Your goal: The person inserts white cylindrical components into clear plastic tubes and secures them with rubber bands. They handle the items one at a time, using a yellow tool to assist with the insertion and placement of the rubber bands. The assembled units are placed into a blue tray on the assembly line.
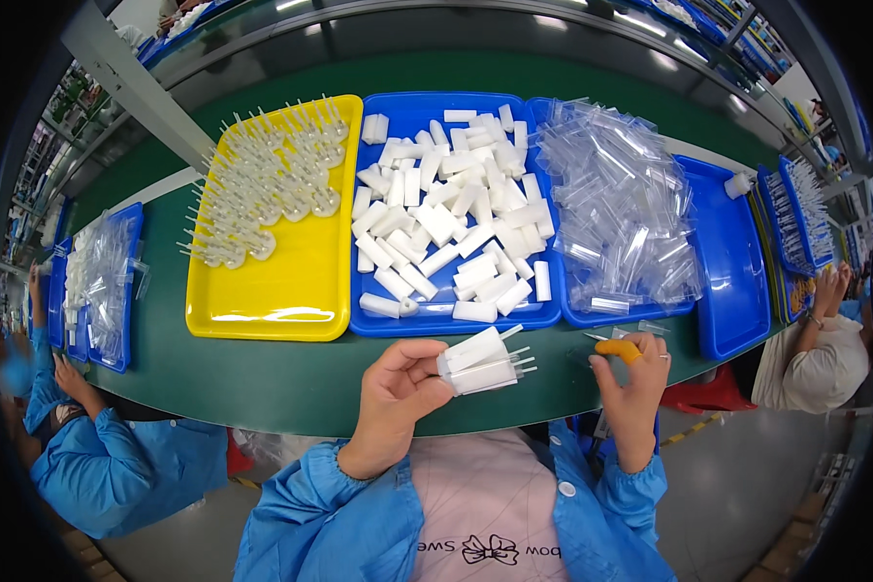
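Head view shows the left hand [394,393] pinching a clear-ended piece [485,365] between thumb and fingers at its left end, just above the near edge of the green table [262,378], in front of the middle blue tray [407,325]. For steady work, that pinch seems best placed on the clear end, firm but not squeezing, so the white blocks are not pushed askew and the slim rods [526,368] stay free of the table. The right hand [636,393], farther right and apart from the piece, has an orange finger cover [618,349] curled near the thumb; I cannot tell whether a thin sliver [598,337] beside it is gripped. Bringing that hand in squarely from the rod side would probably avoid bending the tips. As for looks, the piece is tilted, its far right corner raised: translucent at the left, smooth matte white blocks lying side by side along it, and several pale, narrow rods jutting out to the right.
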Tool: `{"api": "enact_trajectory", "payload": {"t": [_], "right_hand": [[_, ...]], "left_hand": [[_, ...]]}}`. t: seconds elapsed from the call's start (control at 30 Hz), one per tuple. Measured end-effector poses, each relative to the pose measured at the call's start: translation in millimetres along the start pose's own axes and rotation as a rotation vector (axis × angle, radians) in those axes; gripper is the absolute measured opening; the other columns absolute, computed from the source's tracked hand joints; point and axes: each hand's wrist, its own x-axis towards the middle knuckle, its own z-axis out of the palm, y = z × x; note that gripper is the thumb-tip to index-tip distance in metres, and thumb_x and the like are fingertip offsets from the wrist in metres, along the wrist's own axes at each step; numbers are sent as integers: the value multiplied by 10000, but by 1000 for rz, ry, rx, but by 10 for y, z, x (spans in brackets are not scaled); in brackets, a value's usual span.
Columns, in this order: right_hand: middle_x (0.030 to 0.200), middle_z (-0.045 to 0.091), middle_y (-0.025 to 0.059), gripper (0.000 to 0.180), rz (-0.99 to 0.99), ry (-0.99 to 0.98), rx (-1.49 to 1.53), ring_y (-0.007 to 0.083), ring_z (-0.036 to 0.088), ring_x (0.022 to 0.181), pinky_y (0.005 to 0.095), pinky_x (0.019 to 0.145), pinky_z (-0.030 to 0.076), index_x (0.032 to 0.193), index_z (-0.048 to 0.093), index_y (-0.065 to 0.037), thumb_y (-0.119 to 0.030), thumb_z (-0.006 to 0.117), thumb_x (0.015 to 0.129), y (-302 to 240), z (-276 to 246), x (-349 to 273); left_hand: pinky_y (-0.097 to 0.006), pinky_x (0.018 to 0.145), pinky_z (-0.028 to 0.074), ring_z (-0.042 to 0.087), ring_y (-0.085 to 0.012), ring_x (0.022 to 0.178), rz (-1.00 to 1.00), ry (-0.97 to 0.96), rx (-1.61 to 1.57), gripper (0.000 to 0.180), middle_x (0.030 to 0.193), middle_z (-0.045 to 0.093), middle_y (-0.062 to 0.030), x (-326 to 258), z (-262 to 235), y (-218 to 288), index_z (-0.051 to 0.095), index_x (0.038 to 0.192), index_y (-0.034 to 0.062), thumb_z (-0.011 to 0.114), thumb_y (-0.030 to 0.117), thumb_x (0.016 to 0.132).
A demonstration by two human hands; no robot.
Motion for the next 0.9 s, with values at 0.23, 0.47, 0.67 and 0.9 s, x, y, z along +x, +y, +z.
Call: {"api": "enact_trajectory", "payload": {"t": [0.23, 0.47, 0.67, 0.9], "right_hand": [[1034, 569, 126, 232, 56, -3, 281, 264, 540, 921, 369, 824, 392, 985, 621, -11, -146, 675, 804, -44, 86, -188], [1005, 582, 71, 223, 72, -120, 1122, 128, 552, 886, 255, 783, 432, 1080, 593, 6, -81, 598, 874, -203, -101, -88], [1004, 572, 93, 320, 209, -62, 1350, 152, 567, 864, 280, 797, 464, 1132, 558, 36, 13, 631, 820, -492, -152, -37], [1037, 591, 143, 255, 28, -122, 1239, 175, 585, 884, 287, 797, 483, 1050, 594, 38, 31, 636, 799, -405, -122, -118]], "left_hand": [[-287, 885, 487, 587, -167, 1020, -21, -22, -19, 397, 1094, 607, -113, -18, 33, -10, 516, 1183, -18, 658, -37, 812], [-280, 874, 500, 601, -164, 974, 135, -142, 320, 546, 1092, 568, -95, -85, 128, -1, 501, 1263, -14, 722, -29, 764], [-278, 872, 505, 605, -162, 952, 200, -178, 471, 555, 1099, 550, -100, -99, 128, 21, 537, 1248, 0, 752, -7, 736], [-316, 899, 495, 574, -188, 1034, 74, -247, 423, 535, 1117, 522, -109, -110, 148, 51, 522, 1262, -20, 722, 40, 770]]}}
